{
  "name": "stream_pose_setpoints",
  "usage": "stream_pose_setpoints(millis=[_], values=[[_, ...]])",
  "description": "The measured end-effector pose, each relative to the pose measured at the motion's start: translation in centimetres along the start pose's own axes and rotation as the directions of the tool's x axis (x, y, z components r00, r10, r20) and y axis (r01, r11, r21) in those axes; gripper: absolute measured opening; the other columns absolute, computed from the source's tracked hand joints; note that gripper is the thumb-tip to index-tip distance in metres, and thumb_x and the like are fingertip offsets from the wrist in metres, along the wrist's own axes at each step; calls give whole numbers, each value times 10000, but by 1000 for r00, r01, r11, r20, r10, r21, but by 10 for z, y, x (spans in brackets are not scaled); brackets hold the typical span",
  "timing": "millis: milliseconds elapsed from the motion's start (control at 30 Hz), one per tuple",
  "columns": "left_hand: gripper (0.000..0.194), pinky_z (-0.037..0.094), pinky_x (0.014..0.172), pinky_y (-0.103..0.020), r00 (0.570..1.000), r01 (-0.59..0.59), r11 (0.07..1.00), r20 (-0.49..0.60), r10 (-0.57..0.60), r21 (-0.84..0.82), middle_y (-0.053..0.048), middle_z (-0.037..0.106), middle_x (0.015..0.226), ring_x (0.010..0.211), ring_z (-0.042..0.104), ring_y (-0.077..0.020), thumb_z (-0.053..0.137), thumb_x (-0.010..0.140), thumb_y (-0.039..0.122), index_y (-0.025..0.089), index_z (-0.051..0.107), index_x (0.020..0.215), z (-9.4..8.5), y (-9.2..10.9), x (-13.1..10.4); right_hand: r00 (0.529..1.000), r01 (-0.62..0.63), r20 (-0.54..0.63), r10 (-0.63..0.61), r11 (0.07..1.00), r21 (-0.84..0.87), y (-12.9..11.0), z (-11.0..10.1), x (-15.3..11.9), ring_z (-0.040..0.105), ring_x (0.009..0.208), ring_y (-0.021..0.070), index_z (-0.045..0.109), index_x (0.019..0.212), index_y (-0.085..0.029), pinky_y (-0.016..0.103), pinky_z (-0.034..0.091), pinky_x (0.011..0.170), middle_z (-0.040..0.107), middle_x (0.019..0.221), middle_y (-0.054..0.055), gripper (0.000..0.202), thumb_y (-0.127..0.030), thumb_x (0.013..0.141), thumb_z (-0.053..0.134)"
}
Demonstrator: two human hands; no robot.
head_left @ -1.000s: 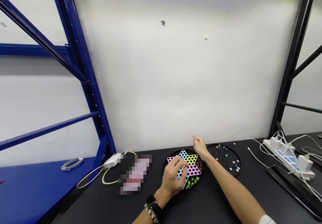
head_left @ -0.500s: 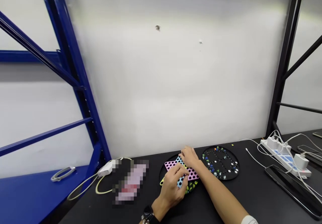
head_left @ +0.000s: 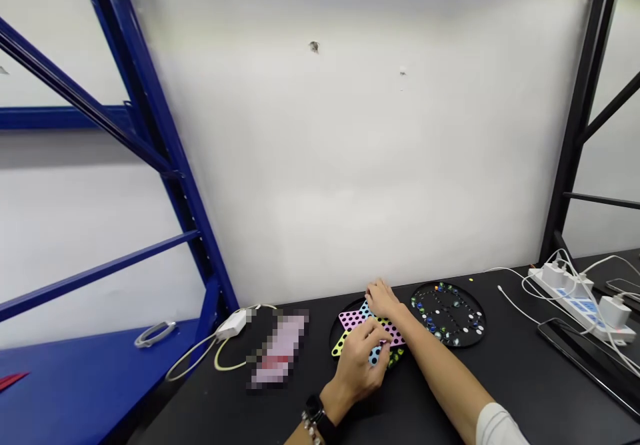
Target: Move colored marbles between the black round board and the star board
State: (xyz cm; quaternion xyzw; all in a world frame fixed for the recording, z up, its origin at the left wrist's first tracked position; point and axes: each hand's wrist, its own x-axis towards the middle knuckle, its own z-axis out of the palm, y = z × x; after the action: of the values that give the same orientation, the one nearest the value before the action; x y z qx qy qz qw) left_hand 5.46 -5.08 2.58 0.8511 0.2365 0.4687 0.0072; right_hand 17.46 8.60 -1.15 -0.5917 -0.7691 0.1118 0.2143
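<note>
A star-like board of pink, blue and yellow strips with dark round holes (head_left: 351,318) lies over a round black tray (head_left: 334,327). Over its near side is my left hand (head_left: 364,357), a watch and bracelet on its wrist; the fingers are curled, with thumb and index close together, and whatever they pinch is too small to make out. My right hand (head_left: 383,298) rests at the board's far edge, fingers bent down onto the blue tip, their ends partly hidden. Green-and-yellow pieces (head_left: 396,357) show under the board's near right side.
To the right, a second round black tray (head_left: 484,318) holds marbles and white discs. Farther right are a power strip (head_left: 583,308) with cables and a black phone (head_left: 587,358). A white adapter (head_left: 233,324) and a pixelated pink item (head_left: 283,348) are at left, beside a blue shelf (head_left: 100,378).
The whole view has shifted, so the table's things appear farther right. Both hands stay over the board in nearly the same pose.
</note>
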Motion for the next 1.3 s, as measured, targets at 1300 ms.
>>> stream_pose_setpoints(millis=[1300], values=[[154, 468, 638, -267, 998, 4, 1000, 60, -2, -23, -32, 623, 805, 704, 592, -156, 475, 881, 120, 210, 600, 870, -1, -3, 2, 885, -171, -263, 384, 794, 583, 169, -86, -78, 567, 764, 165, 601, 650, -218, 221, 389, 647, 596, 704, 3, 154, -101, 666, 699]])
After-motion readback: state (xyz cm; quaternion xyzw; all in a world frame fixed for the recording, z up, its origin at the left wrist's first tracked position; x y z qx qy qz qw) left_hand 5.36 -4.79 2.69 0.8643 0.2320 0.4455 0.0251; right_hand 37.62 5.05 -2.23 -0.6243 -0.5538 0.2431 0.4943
